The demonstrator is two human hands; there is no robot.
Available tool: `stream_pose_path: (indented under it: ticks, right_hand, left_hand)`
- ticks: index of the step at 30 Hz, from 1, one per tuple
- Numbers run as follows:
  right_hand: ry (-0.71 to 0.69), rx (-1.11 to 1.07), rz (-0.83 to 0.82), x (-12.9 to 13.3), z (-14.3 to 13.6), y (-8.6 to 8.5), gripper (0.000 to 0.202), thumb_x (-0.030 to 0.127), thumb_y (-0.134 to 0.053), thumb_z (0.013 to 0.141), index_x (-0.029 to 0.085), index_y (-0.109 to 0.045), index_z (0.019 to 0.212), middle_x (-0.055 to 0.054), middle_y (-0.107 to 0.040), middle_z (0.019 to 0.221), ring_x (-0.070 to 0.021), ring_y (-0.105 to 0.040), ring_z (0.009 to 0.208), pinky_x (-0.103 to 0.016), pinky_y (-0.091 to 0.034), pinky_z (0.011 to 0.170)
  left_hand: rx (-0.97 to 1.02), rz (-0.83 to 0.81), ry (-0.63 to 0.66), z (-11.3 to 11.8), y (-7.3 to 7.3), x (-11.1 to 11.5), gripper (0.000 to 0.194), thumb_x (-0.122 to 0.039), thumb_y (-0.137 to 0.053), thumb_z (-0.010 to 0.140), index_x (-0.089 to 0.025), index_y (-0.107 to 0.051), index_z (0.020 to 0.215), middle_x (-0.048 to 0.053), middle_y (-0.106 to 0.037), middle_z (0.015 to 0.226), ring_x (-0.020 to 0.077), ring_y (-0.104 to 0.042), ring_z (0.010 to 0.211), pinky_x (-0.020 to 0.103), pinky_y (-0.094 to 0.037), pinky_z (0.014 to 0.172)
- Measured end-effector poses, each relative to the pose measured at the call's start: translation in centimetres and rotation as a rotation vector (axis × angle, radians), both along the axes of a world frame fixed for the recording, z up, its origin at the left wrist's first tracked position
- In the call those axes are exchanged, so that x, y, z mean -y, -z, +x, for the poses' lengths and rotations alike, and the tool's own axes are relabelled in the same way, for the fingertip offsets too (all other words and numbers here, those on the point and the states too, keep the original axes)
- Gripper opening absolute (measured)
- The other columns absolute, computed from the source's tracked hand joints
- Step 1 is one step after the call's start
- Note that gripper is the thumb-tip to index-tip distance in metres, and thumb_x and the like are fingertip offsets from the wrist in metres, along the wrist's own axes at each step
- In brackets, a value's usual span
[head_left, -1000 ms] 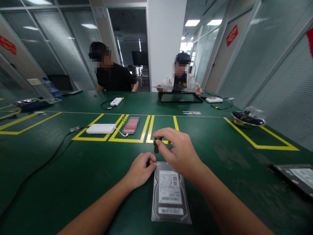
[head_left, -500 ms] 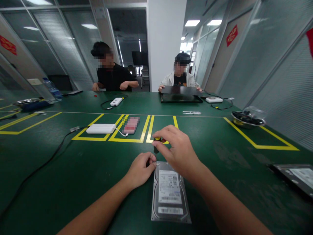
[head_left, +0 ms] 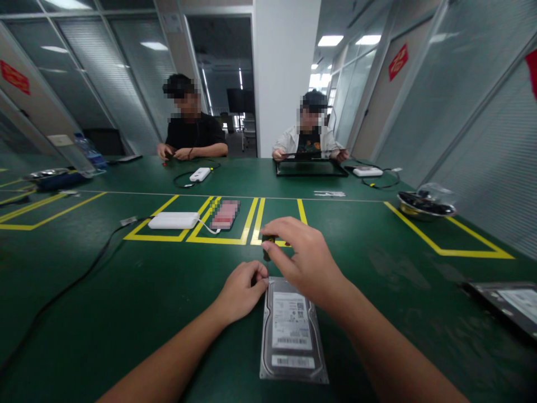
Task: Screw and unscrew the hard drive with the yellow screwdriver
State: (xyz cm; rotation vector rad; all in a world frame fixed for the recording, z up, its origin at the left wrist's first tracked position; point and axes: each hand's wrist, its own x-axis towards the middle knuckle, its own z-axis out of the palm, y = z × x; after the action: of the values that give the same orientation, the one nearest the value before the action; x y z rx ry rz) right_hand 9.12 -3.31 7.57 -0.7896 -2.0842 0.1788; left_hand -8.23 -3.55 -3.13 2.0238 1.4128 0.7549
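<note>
A silver hard drive [head_left: 292, 330] with a white label lies flat on the green table, between my forearms. Over its far left corner, my right hand [head_left: 298, 246] grips the top of a small dark screwdriver [head_left: 267, 250] between thumb and fingers. The screwdriver stands upright, its thin shaft pointing down at that corner. My left hand [head_left: 244, 288] rests at the same corner with thumb and fingertips pinched together near the shaft's tip. Whatever those fingertips hold is too small to make out.
Beyond my hands are a white power bank [head_left: 174, 220] cabled to a phone [head_left: 225, 215]. A metal bowl [head_left: 425, 208] and another drive [head_left: 509, 302] are on the right. Two people sit across the table, one holding a dark panel over a black frame [head_left: 311, 168].
The screwdriver has turned slightly in my right hand, which stays nearly in place. Across the table, one person tilts the dark panel and the other brings both hands together.
</note>
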Motion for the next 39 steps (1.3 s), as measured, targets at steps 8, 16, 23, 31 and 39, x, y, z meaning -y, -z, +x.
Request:
stream_pose_path:
  ticks: [8,16,23,31,39]
  right_hand:
    - [0.056,0.012,-0.031,-0.18,-0.04,0.39,0.023,0.012,-0.058,0.087,0.016,-0.064,0.109,-0.006,-0.068,0.103,-0.0180,-0.061,0.093,-0.034,-0.048,0.085]
    - [0.064,-0.025,-0.052,-0.05,-0.07,0.32,0.011,0.020,-0.066,0.086,0.017,-0.066,0.096,-0.006,-0.063,0.097,-0.0168,-0.058,0.091,-0.030,-0.047,0.080]
    - [0.028,-0.042,-0.049,-0.07,-0.18,0.37,0.021,0.013,-0.061,0.085,0.016,-0.065,0.106,-0.006,-0.067,0.103,-0.0172,-0.060,0.095,-0.032,-0.048,0.084]
    - [0.012,-0.040,-0.022,-0.13,-0.23,0.47,0.023,0.009,-0.055,0.086,0.017,-0.066,0.105,-0.005,-0.068,0.101,-0.0176,-0.060,0.095,-0.034,-0.047,0.087]
    - [0.036,-0.055,-0.061,-0.17,-0.27,0.42,0.014,0.017,-0.062,0.086,0.018,-0.068,0.099,-0.005,-0.064,0.097,-0.0156,-0.060,0.090,-0.030,-0.049,0.080]
  left_hand:
    - [-0.008,-0.004,0.002,-0.03,-0.10,0.01,0.005,-0.023,-0.054,0.083,-0.019,-0.056,0.081,0.000,-0.059,0.076,0.0198,-0.052,0.078,0.031,-0.035,0.070]
    - [0.013,0.010,0.001,-0.04,0.12,-0.08,0.006,-0.023,-0.053,0.084,-0.018,-0.056,0.082,0.000,-0.059,0.078,0.0196,-0.052,0.078,0.030,-0.036,0.070]
    - [0.044,0.014,0.015,-0.18,0.23,-0.09,0.006,-0.022,-0.054,0.083,-0.018,-0.058,0.085,0.001,-0.061,0.081,0.0202,-0.053,0.081,0.031,-0.038,0.073]
    - [0.035,0.018,0.028,-0.14,0.03,-0.01,0.006,-0.022,-0.054,0.084,-0.019,-0.058,0.086,0.001,-0.061,0.082,0.0202,-0.054,0.082,0.032,-0.039,0.075]
    - [0.036,0.025,0.030,-0.16,0.23,-0.10,0.006,-0.023,-0.053,0.085,-0.019,-0.057,0.086,0.001,-0.062,0.081,0.0204,-0.055,0.081,0.031,-0.039,0.074]
